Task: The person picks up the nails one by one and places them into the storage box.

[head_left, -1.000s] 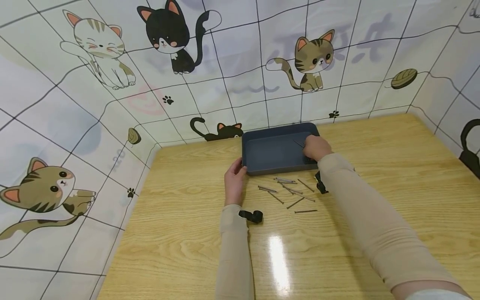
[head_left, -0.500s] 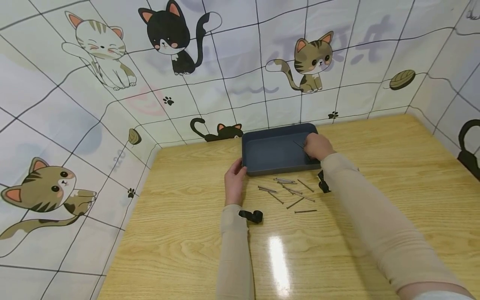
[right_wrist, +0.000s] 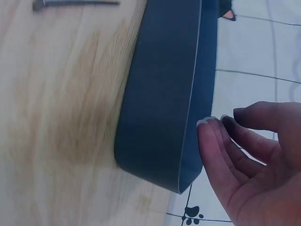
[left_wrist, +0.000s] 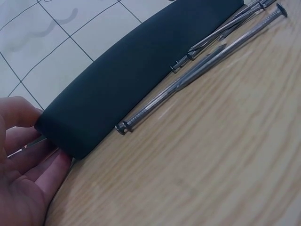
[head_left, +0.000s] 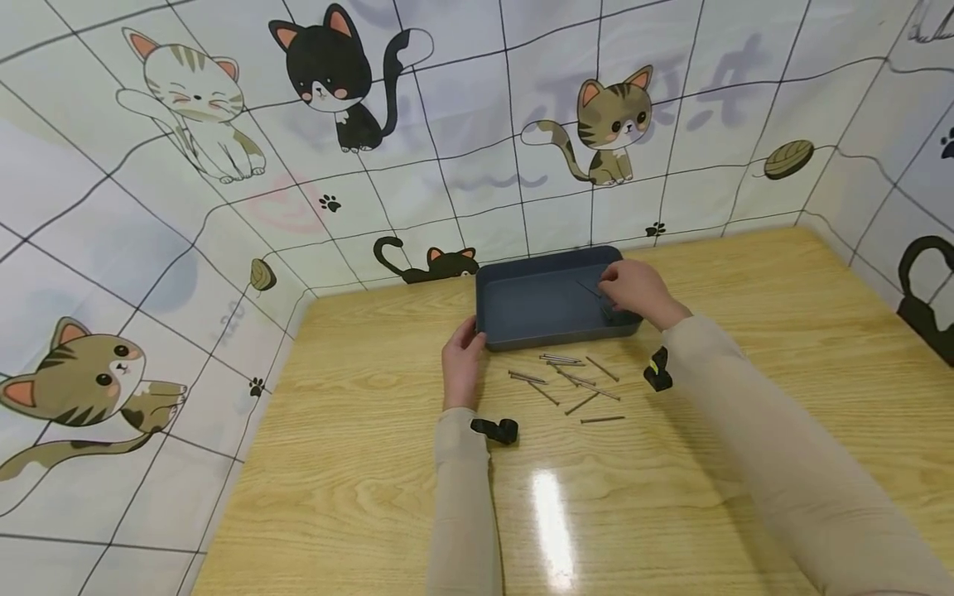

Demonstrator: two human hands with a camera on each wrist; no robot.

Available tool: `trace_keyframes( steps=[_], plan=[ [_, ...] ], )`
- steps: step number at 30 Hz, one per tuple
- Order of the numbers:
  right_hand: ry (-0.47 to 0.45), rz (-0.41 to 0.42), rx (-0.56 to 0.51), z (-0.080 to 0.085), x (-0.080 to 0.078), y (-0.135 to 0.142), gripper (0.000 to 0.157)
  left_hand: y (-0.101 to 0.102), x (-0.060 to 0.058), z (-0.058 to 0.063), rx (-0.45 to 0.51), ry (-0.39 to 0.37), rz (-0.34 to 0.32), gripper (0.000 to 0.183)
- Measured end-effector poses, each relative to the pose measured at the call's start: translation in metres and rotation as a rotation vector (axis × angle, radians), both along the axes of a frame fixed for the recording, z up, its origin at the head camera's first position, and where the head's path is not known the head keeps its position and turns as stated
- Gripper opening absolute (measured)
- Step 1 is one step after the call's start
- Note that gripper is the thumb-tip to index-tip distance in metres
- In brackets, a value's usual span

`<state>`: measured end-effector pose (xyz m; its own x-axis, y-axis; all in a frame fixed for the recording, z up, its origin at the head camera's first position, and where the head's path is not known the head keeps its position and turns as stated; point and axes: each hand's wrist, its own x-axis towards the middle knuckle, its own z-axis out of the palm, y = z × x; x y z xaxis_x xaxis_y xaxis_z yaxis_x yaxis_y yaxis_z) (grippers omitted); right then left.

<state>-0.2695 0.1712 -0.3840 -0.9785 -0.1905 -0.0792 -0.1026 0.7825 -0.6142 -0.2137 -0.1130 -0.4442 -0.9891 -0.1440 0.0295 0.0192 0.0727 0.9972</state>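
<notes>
A dark blue-grey rectangular tray (head_left: 522,310) stands at the back of the table. My left hand (head_left: 460,364) grips its front left corner; in the left wrist view the fingers (left_wrist: 23,113) reach the corner at the rim and lower down. My right hand (head_left: 637,290) is over the tray's right end, fingers bent with tips near one another. Nothing shows between those tips in the right wrist view. Thin nails (head_left: 587,288) lie in the tray below the right fingertips. Several steel nails (head_left: 574,374) lie scattered on the table before the tray, one nail (head_left: 602,420) apart nearest me.
The light wood-grain table (head_left: 358,463) meets a cat-printed wall covering (head_left: 462,182) right behind the tray. Small black wrist cameras (head_left: 498,430) sit on both sleeved wrists. A bright reflection lies on the tabletop in front.
My right hand has risen slightly and drawn right from the nail in the tray, uncovering more of the tray's right end. The left hand stays on the corner; the view has shifted a little.
</notes>
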Motion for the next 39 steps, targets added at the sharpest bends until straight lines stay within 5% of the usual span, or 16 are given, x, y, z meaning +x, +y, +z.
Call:
trace_keyframes(
  steps=[11,18,21,39],
  plan=[
    [0.042,-0.04,-0.199,-0.005,0.029,0.005,0.032,0.002,0.0,-0.001,-0.002,0.006,-0.004,0.041],
    [0.02,-0.067,-0.35,-0.009,0.046,0.001,0.033,-0.004,-0.013,-0.025,-0.015,0.02,0.037,0.04],
    [0.003,-0.071,-0.39,-0.012,0.052,0.003,0.035,-0.003,-0.014,-0.026,-0.028,0.025,0.041,0.039],
    [-0.049,-0.071,-0.472,-0.029,0.068,0.004,0.035,-0.003,-0.017,-0.027,-0.029,0.019,0.038,0.038]
  ],
)
